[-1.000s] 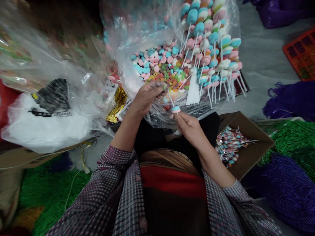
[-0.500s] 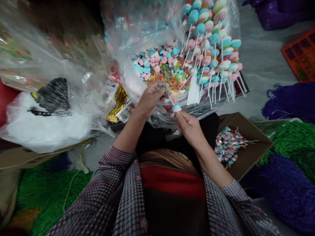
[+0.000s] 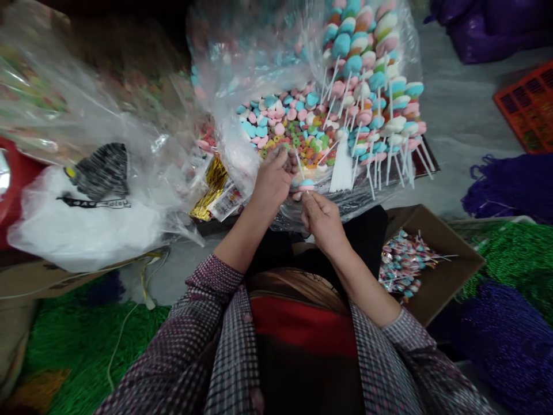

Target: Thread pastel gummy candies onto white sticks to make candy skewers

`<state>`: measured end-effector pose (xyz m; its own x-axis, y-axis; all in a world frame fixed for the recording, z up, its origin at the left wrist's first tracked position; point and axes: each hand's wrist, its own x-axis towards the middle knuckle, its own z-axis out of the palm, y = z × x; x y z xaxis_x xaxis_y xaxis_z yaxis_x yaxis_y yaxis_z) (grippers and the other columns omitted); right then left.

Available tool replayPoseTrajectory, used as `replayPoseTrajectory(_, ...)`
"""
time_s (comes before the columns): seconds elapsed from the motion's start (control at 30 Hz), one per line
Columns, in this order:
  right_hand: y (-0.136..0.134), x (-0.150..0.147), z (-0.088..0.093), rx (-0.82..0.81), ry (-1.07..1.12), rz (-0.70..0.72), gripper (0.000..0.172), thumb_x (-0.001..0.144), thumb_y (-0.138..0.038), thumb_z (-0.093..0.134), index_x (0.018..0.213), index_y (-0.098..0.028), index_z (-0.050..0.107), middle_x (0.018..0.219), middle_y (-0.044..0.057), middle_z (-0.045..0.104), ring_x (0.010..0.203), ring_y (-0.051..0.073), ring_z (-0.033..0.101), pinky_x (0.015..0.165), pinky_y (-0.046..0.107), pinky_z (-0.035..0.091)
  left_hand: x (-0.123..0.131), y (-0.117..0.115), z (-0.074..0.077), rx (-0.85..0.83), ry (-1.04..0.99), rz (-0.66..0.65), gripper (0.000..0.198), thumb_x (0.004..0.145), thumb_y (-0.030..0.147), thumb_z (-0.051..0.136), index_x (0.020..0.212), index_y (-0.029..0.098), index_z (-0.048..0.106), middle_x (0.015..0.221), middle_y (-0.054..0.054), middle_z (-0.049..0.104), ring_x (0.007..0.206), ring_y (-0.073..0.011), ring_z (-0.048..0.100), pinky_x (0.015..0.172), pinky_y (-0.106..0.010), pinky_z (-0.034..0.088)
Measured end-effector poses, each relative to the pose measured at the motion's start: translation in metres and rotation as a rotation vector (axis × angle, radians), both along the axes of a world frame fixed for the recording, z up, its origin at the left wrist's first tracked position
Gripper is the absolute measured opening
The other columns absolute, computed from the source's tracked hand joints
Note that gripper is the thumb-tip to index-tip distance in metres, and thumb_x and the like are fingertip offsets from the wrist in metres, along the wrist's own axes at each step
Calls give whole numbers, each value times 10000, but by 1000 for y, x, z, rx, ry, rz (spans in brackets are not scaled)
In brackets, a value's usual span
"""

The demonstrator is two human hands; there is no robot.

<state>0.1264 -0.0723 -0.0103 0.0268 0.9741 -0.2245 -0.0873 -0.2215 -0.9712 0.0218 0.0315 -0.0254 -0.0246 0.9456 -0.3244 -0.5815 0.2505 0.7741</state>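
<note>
My right hand (image 3: pixel 322 219) is closed, its thumb and fingertips pinching the underside of a blue, white and pink candy on a stick (image 3: pixel 307 185). The thin white stick rises from that candy, tilted towards my left hand (image 3: pixel 276 176). The fingers of my left hand are curled together beside the stick's upper end; what lies in them is hidden. Just beyond both hands are loose gummy rings (image 3: pixel 298 141) in several colours, with pink, blue and white round candies (image 3: pixel 276 115) behind them. A bundle of white sticks (image 3: pixel 342 164) lies to the right.
Stacked candy skewers (image 3: pixel 375 109) stand in clear plastic at the back right. An open cardboard box (image 3: pixel 453 259) with wrapped candies is by my right side. A plastic bag (image 3: pixel 99 225) with a grey knitted glove (image 3: pixel 103 171) on it lies left, near gold tinsel (image 3: pixel 209 190).
My left hand has shifted slightly right, closer to the stick. My right hand has moved slightly left with the candy, and the stick stands more upright. The whole view has shifted a little.
</note>
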Motion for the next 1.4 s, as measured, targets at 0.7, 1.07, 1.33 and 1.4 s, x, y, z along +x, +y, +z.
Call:
replayPoseTrajectory(0.7, -3, 5, 3, -39, 7, 23, 486, 839, -673, 655, 860, -187, 671, 437, -111, 343, 373, 71, 293, 417, 243, 204, -6, -16, 0, 249, 443, -56, 52, 924, 212, 645, 916, 247, 608, 772, 57, 660, 652, -72, 575, 636, -201, 453)
replayPoseTrajectory(1.07, 14, 13, 9, -106, 158, 24, 483, 810, -696, 662, 888, -223, 601, 405, -127, 356, 340, 65, 174, 373, 241, 139, -3, -41, 12, 395, 575, -197, 64, 925, 248, 650, 984, 251, 674, 954, 0, 732, 871, -130, 687, 825, -264, 534)
replayPoseTrajectory(1.33, -7, 18, 10, -88, 70, 134, 502, 860, -689, 620, 899, -192, 679, 423, -103, 384, 372, 69, 243, 413, 243, 157, -17, -14, 18, 117, 182, -103, 489, 1080, 524, 199, 1162, 191, 548, 998, -64, 667, 959, -148, 694, 794, -289, 546)
replayPoseTrajectory(1.4, -18, 18, 7, -95, 36, 162, 489, 873, -662, 622, 873, -178, 693, 427, -93, 407, 384, 67, 271, 426, 242, 168, -19, -10, 13, 171, 263, -87, 515, 1054, 601, 233, 1170, 215, 553, 1025, -73, 666, 1037, -182, 686, 792, -293, 547)
